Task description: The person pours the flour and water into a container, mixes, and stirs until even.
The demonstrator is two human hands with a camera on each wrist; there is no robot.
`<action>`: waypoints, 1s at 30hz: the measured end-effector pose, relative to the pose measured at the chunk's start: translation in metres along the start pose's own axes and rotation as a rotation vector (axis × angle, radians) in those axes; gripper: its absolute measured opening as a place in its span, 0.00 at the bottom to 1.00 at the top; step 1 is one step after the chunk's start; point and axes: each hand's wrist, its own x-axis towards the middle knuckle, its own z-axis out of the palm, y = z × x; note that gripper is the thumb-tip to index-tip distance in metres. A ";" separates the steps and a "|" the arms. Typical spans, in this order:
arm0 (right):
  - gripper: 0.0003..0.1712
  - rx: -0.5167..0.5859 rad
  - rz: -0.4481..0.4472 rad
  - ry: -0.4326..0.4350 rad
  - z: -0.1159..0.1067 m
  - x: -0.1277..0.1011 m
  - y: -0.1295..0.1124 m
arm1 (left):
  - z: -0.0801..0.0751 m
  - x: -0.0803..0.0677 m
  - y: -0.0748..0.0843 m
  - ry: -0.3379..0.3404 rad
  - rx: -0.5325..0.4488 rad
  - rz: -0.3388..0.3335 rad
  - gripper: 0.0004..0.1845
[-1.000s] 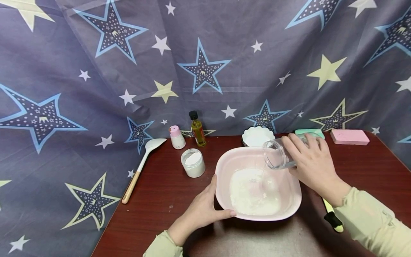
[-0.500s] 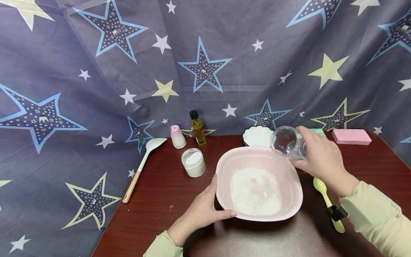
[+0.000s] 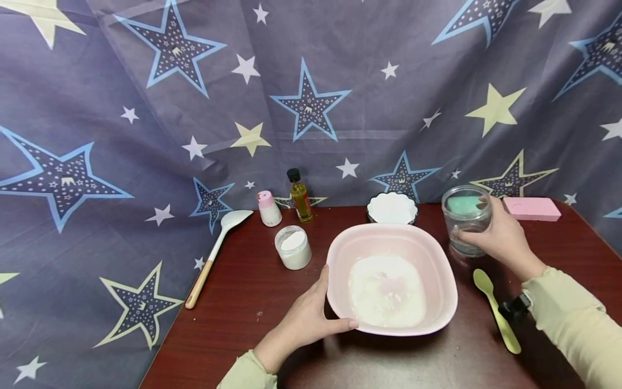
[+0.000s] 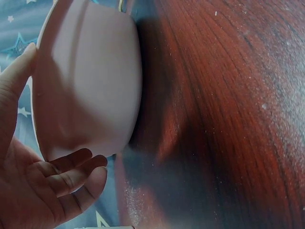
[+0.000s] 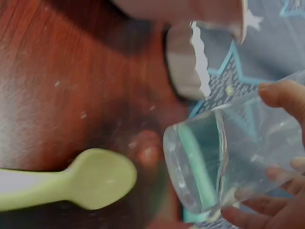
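Note:
A pink basin (image 3: 335,254) with white powder and liquid (image 3: 387,292) in its bottom stands at the middle of the table. My left hand (image 3: 303,319) holds it at its left side, thumb on the near rim and fingers along the wall; the left wrist view shows these fingers (image 4: 78,179) bent against the basin's outside. Right of the basin, my right hand (image 3: 502,232) grips a clear jar (image 3: 466,224), upright and close over the tabletop. A little clear liquid (image 5: 198,162) shows in its bottom. A green spoon (image 3: 495,308) lies just in front of that hand.
A jar of white powder (image 3: 293,248), a pink-capped shaker (image 3: 269,208) and an oil bottle (image 3: 301,200) stand left of the basin. Farther left lies a white ladle (image 3: 218,243). Behind are a scalloped white bowl (image 3: 391,208), a green block (image 3: 464,204) and a pink sponge-like block (image 3: 531,208).
My right hand has stopped pouring from the clear jar, turned it upright and carried it right and down, off the basin. My left hand has stayed on the basin.

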 end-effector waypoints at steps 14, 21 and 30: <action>0.63 0.190 0.161 -0.075 0.008 -0.008 0.044 | 0.001 -0.001 -0.001 0.000 -0.021 0.010 0.66; 0.70 0.183 0.158 -0.131 0.003 -0.011 0.044 | 0.002 0.000 -0.002 0.011 -0.021 0.019 0.66; 0.60 -0.002 0.042 -0.202 -0.007 -0.036 0.043 | 0.001 0.000 -0.001 0.014 -0.021 0.012 0.66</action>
